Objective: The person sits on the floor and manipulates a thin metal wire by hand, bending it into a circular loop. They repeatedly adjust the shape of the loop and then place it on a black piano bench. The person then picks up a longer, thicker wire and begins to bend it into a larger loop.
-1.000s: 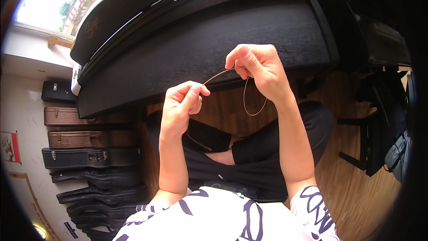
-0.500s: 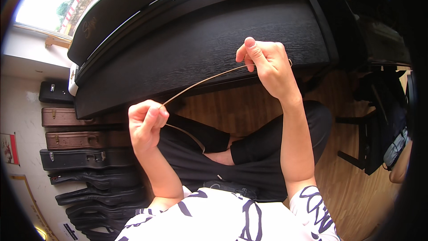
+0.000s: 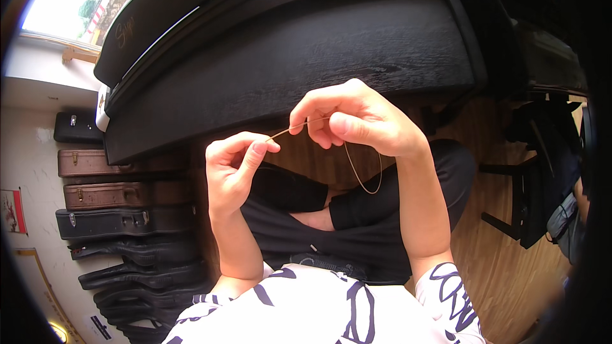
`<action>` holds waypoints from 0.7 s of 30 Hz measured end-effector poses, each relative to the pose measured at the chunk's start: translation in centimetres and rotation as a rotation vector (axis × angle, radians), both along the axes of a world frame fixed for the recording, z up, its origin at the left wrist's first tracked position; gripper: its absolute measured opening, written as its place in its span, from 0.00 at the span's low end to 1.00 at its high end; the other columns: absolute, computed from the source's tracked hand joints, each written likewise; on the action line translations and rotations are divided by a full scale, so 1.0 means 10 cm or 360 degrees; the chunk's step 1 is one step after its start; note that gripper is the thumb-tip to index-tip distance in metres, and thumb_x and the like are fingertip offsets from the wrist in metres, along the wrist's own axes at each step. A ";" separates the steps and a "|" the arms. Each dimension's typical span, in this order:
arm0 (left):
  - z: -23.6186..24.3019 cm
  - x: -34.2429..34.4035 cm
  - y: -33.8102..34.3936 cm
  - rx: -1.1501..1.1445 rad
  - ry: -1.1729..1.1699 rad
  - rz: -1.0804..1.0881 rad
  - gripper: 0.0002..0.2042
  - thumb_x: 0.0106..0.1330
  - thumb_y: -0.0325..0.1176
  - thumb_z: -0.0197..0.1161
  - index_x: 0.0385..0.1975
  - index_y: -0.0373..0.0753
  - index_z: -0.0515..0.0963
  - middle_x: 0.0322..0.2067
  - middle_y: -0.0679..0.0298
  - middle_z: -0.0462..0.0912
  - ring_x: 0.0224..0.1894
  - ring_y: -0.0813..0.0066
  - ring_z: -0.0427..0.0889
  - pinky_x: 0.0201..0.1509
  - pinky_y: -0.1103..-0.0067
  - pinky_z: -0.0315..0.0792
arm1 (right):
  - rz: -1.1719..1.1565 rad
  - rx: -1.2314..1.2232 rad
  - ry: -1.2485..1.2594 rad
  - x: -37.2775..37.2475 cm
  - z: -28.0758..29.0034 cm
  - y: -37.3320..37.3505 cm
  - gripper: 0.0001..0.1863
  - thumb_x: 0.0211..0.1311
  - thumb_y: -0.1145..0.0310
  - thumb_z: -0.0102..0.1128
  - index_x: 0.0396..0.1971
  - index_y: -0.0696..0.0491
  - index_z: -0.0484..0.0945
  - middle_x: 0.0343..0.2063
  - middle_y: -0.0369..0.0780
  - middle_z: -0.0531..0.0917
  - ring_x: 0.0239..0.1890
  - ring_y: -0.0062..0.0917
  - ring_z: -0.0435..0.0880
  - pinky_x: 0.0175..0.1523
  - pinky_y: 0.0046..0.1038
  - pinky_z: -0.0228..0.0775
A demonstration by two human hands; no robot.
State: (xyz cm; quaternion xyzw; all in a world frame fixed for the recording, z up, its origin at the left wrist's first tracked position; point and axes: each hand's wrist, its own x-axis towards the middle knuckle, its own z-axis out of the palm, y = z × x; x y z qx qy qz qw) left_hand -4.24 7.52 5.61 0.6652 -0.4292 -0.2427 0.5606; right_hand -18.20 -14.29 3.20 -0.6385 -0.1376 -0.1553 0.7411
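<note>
A thin, bronze-coloured string (image 3: 280, 134) runs between my two hands, above my crossed legs. My left hand (image 3: 228, 175) pinches it between thumb and forefinger. To the right and slightly higher, my right hand (image 3: 379, 121) has curled fingers around the string, with the thumb near it and the forefinger reaching left. From under the right hand the string hangs in a rounded loop (image 3: 370, 192) over my dark trousers. The fingers partly hide how it passes through the right hand.
A black upright piano (image 3: 287, 57) stands right in front of me. Several instrument cases (image 3: 95, 196), brown and black, line the left wall. At the right are a black stool or chair frame (image 3: 532, 210) and a bag (image 3: 564, 216) on the wooden floor (image 3: 484, 274).
My right hand has come left and down, and my left hand right and slightly up, shortening the span between them. A loop now hangs below the right hand; the tail by the left no longer shows.
</note>
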 end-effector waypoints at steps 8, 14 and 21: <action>0.08 -0.03 0.01 0.0038 -0.0107 0.0117 0.10 0.72 0.30 0.63 0.35 0.29 0.84 0.24 0.70 0.81 0.20 0.92 0.62 0.24 0.87 0.52 | -0.0098 0.0140 -0.0011 0.08 0.00 0.10 0.28 0.68 0.48 0.58 0.53 0.57 0.77 0.35 0.39 0.83 0.39 0.22 0.82 0.42 0.23 0.76; 0.06 -0.03 0.03 0.0213 -0.0265 0.0136 0.07 0.70 0.29 0.66 0.35 0.30 0.85 0.27 0.68 0.85 0.25 0.90 0.71 0.29 0.89 0.62 | -0.0093 0.0756 -0.0025 0.12 -0.06 0.08 0.24 0.70 0.53 0.56 0.53 0.58 0.76 0.46 0.41 0.82 0.52 0.27 0.81 0.52 0.28 0.74; 0.09 -0.04 0.15 0.0077 -0.0249 0.0196 0.06 0.69 0.28 0.67 0.34 0.33 0.86 0.17 0.78 0.72 0.18 0.94 0.58 0.21 0.88 0.47 | -0.0107 -0.0252 0.0290 0.06 -0.01 0.20 0.13 0.68 0.71 0.61 0.50 0.58 0.79 0.33 0.36 0.84 0.34 0.20 0.80 0.43 0.24 0.75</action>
